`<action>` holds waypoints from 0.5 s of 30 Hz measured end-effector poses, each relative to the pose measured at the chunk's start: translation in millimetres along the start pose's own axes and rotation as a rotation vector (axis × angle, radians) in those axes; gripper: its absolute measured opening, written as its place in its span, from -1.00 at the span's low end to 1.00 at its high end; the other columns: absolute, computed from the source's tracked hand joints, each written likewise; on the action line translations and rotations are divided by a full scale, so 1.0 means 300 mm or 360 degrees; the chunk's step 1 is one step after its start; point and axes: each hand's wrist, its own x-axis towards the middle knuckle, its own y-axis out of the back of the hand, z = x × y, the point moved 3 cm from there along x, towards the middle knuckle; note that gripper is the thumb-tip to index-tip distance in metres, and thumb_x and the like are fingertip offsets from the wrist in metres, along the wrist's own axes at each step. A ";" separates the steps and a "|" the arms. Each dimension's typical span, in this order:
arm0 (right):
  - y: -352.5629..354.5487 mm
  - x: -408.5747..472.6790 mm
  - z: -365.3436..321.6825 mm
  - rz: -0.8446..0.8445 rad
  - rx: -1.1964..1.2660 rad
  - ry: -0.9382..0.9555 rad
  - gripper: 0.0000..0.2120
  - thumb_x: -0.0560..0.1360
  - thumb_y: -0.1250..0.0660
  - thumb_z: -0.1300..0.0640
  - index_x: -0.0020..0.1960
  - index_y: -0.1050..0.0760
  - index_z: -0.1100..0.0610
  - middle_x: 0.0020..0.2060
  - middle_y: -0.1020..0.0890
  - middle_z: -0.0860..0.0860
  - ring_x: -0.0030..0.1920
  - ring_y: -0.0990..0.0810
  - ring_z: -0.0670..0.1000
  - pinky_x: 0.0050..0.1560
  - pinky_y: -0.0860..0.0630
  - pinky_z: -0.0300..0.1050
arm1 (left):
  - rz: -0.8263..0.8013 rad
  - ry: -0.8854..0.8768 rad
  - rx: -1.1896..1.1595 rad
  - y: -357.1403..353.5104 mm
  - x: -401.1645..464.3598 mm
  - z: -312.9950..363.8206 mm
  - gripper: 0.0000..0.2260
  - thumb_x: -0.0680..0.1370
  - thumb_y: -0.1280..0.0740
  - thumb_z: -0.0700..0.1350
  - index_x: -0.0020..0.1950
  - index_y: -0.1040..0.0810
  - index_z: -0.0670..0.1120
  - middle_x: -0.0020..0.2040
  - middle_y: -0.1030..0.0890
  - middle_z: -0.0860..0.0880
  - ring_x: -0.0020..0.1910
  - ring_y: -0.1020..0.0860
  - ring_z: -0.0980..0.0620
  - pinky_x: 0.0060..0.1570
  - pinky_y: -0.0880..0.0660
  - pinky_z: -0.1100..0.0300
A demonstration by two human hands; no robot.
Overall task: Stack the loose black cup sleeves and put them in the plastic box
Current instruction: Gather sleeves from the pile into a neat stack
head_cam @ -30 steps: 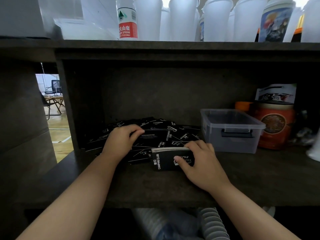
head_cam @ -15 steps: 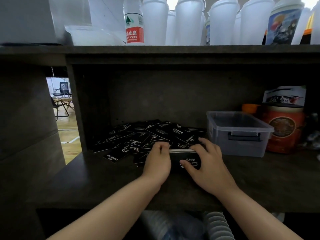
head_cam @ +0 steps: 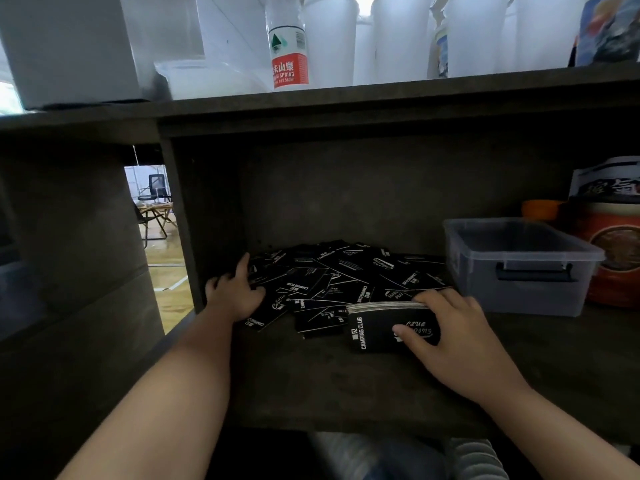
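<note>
Several loose black cup sleeves [head_cam: 343, 268] with white print lie scattered in a heap on the dark shelf [head_cam: 329, 386]. My right hand [head_cam: 446, 337] holds an upright stack of sleeves [head_cam: 374, 329] on edge at the front of the heap, thumb on its face and fingers over its top. My left hand [head_cam: 235, 292] lies on the left edge of the heap, fingers spread on the sleeves there. The clear plastic box [head_cam: 519, 265] stands to the right of the heap, lid off; I see nothing inside it.
An orange printed tub [head_cam: 616, 251] stands right of the box. The shelf's left wall [head_cam: 194, 216] is close to my left hand. The board above carries a water bottle [head_cam: 289, 53] and white cups [head_cam: 401, 39].
My left hand left the stack and moved out to the far left edge of the heap. My right hand stayed on the stack.
</note>
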 end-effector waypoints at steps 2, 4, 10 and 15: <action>0.000 -0.001 -0.001 0.0014 0.0004 0.0002 -0.56 0.44 -0.35 -0.22 0.24 -0.43 -0.07 0.03 -0.38 -0.20 0.10 -0.29 -0.12 0.05 -0.29 -0.23 | 0.0110 -0.0048 0.0114 0.011 -0.001 0.009 -0.42 0.57 -0.22 0.01 0.56 -0.11 0.07 0.34 -0.52 -0.06 0.39 -0.38 -0.09 0.40 -0.09 -0.01; -0.001 -0.001 0.001 0.0015 -0.0008 0.0003 -0.56 0.44 -0.34 -0.23 0.25 -0.43 -0.08 0.03 -0.37 -0.20 0.10 -0.28 -0.13 0.05 -0.29 -0.23 | 0.0308 -0.0136 0.0164 0.033 -0.017 0.016 -0.62 0.58 -0.25 -0.07 0.41 -0.43 0.06 0.24 -0.59 -0.05 0.27 -0.50 -0.10 0.30 -0.25 0.00; -0.004 -0.001 0.005 0.0017 0.0007 0.0004 -0.57 0.45 -0.34 -0.23 0.23 -0.43 -0.07 0.04 -0.39 -0.19 0.09 -0.28 -0.11 0.05 -0.28 -0.23 | 0.0804 -0.0298 -0.0423 0.114 -0.120 0.069 -0.86 0.55 -0.38 -0.07 0.07 -0.67 -0.03 -0.06 -0.67 -0.01 -0.03 -0.59 -0.05 -0.10 -0.47 0.11; -0.004 -0.001 0.002 -0.0019 0.0002 -0.0020 -0.55 0.46 -0.31 -0.24 0.28 -0.40 -0.08 0.13 -0.43 -0.14 0.12 -0.27 -0.12 0.08 -0.29 -0.24 | 0.0257 -0.0333 -0.0796 0.060 -0.164 0.134 -0.85 0.45 -0.49 -0.09 0.01 -0.69 -0.03 -0.15 -0.61 0.15 -0.08 -0.57 0.18 -0.01 -0.43 0.26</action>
